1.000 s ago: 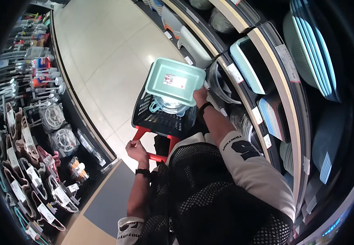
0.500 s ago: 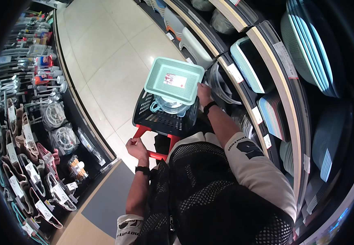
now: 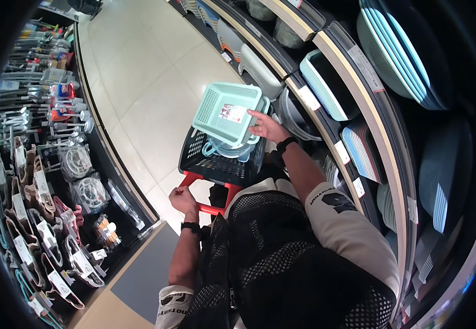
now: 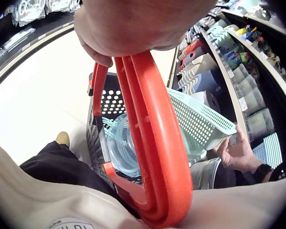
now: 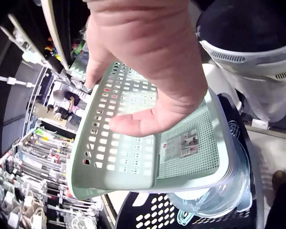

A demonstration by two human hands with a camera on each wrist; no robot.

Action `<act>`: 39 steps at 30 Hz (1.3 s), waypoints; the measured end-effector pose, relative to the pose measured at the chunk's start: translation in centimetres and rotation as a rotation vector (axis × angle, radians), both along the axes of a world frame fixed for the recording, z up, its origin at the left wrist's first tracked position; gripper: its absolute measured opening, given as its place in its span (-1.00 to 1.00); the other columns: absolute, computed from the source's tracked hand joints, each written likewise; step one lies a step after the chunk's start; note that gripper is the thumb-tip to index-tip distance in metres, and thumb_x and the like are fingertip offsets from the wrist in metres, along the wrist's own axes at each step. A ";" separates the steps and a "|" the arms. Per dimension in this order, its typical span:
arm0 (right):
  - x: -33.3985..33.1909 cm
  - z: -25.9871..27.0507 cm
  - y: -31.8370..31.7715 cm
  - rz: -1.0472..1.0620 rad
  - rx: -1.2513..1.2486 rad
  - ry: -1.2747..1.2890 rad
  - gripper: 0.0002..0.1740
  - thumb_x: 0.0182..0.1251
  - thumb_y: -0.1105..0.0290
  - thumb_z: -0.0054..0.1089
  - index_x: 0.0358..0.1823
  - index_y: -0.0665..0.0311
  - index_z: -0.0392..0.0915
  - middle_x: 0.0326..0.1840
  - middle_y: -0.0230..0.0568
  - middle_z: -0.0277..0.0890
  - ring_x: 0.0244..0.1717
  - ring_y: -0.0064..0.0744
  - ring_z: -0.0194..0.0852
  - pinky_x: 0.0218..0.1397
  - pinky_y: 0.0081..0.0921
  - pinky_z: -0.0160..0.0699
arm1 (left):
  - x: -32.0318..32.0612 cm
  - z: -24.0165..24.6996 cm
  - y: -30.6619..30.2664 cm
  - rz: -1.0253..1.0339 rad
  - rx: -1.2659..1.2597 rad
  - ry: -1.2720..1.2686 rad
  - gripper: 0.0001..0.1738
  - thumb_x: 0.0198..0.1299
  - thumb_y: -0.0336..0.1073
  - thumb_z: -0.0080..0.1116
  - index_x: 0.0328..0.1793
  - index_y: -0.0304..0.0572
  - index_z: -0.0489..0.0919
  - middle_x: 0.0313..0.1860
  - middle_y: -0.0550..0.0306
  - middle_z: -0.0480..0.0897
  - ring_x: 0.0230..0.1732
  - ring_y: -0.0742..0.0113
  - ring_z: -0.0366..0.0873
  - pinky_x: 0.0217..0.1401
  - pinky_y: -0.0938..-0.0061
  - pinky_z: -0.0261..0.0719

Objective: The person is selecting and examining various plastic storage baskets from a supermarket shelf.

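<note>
My left hand grips the red handle of a black perforated shopping basket. Above the basket, my right hand holds a mint-green plastic basket by its side wall. The thumb lies across the holed wall in the right wrist view, and the other fingers are mostly hidden. A white label shows on a finely perforated mint surface. Another mint rim shows beside and under the held basket. Clear, blue-tinted round containers sit inside the black basket, partly covered.
Shelves on the right hold stacked mint trays, basins and price tags. Hanging goods line the left side, with a tiled aisle floor between. Somebody appears in the distance.
My right hand has moved from the mint basket's right edge onto its side wall. The basket has tilted, and another rim now shows beside it. My left hand stays on the handle.
</note>
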State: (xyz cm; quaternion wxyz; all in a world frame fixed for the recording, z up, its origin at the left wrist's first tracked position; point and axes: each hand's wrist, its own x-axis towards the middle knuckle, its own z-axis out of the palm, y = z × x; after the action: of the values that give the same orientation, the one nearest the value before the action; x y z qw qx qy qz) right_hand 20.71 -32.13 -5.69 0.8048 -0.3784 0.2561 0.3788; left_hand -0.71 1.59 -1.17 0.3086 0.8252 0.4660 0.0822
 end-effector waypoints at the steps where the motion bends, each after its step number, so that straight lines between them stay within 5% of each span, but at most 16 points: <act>1: 0.1 1.7 -0.3 0.080 -0.189 -0.035 -0.24 0.17 -0.04 0.47 0.33 0.13 0.42 0.16 -0.25 0.40 -0.07 -0.44 0.49 0.06 -0.48 0.57 | 0.5 0.0 -0.5 -0.011 -0.009 -0.007 -0.83 0.00 -0.39 0.26 -0.51 -0.39 0.60 -0.49 -0.03 0.65 -0.43 0.15 0.60 -0.18 0.29 0.58; 10: -3.3 2.8 -3.3 0.154 -0.196 -0.316 -0.44 0.25 0.22 0.34 0.23 0.31 0.46 0.14 -0.16 0.54 0.06 -0.39 0.58 0.21 -0.39 0.55 | 1.1 -0.1 -1.0 0.012 0.004 -0.034 -0.82 0.03 -0.37 0.27 -0.49 -0.36 0.60 -0.50 -0.03 0.66 -0.42 0.17 0.61 -0.22 0.29 0.58; 13: -6.5 3.7 -4.9 -0.008 -0.040 -0.275 -0.32 0.28 0.37 0.20 0.42 0.33 0.23 0.24 -0.09 0.49 0.25 -0.24 0.50 0.29 -0.25 0.48 | 1.5 0.4 -1.4 0.003 0.016 -0.017 -0.82 0.04 -0.37 0.28 -0.48 -0.37 0.60 -0.51 -0.03 0.65 -0.43 0.17 0.60 -0.23 0.28 0.58; 20: -11.0 5.1 -7.0 -0.160 0.193 -0.255 -0.28 0.22 0.56 0.13 0.45 0.42 0.18 0.37 0.02 0.41 0.37 -0.08 0.42 0.47 -0.04 0.35 | 0.5 -0.8 -0.1 0.013 -0.006 -0.012 -0.86 0.03 -0.40 0.25 -0.48 -0.36 0.60 -0.51 -0.02 0.66 -0.46 0.20 0.58 -0.24 0.32 0.57; 21: -10.8 8.4 -7.4 -0.211 0.243 -0.313 -0.33 0.26 0.61 0.06 0.45 0.44 0.20 0.41 0.06 0.37 0.41 -0.05 0.37 0.52 -0.03 0.29 | 1.2 -2.1 -0.1 0.020 -0.041 -0.037 -0.86 0.03 -0.40 0.26 -0.47 -0.36 0.60 -0.50 -0.02 0.67 -0.46 0.20 0.59 -0.24 0.32 0.57; 33: -11.4 18.3 -7.0 -0.579 0.303 -0.416 -0.43 0.36 0.46 0.05 0.39 0.44 0.25 0.45 0.02 0.31 0.49 -0.09 0.25 0.63 -0.05 0.08 | 0.3 -1.6 0.6 0.032 -0.061 0.003 -0.82 0.02 -0.35 0.31 -0.46 -0.31 0.57 -0.51 0.02 0.65 -0.48 0.21 0.57 -0.28 0.31 0.54; 39: -8.8 17.3 -7.7 -0.843 0.300 -0.313 -0.44 0.39 0.48 0.11 0.37 0.49 0.21 0.40 0.00 0.29 0.51 -0.03 0.17 0.65 -0.13 0.12 | 0.3 -0.7 -0.1 0.010 -0.030 -0.033 -0.82 0.02 -0.35 0.30 -0.46 -0.31 0.55 -0.54 0.05 0.62 -0.51 0.24 0.52 -0.31 0.31 0.53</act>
State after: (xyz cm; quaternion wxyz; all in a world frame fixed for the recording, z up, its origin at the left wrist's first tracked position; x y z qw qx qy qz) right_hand 11.92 -39.82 11.62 0.9631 -0.1734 0.2056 -0.0095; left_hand -0.43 1.44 -1.91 0.3284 0.8167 0.4659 0.0903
